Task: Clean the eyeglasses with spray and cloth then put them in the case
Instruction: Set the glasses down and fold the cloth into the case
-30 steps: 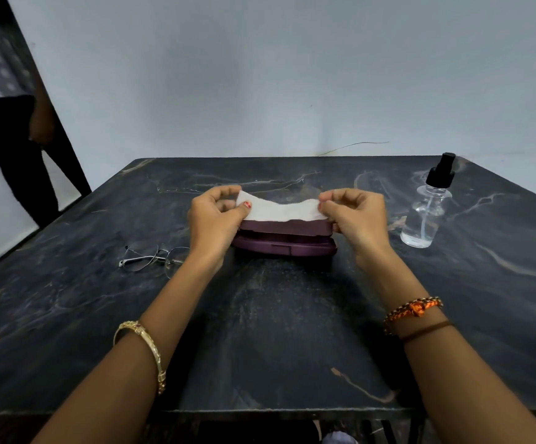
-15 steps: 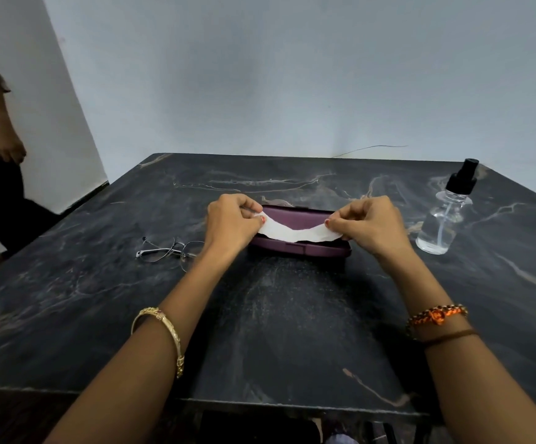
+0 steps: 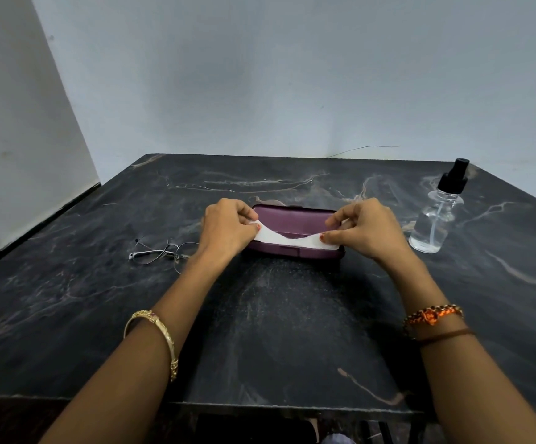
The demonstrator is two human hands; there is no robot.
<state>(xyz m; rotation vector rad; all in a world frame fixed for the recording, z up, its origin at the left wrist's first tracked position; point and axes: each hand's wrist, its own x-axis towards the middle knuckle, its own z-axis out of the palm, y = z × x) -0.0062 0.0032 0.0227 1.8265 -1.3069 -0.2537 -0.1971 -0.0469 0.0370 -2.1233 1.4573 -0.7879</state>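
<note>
while the purple case (image 3: 292,232) lies shut on the dark table (image 3: 292,331), the left hand (image 3: 228,229) and right hand (image 3: 366,229) each pinch one end of the white cloth (image 3: 289,240), which sags between them over the case. the eyeglasses (image 3: 164,253) lie just left of the left wrist; the spray bottle (image 3: 436,216) stands to the right of the right hand.

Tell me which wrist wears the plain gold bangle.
The left wrist: its gold metal bangle is one smooth band, while the right wrist wears an orange beaded bracelet and a thin brown thread band.
</note>
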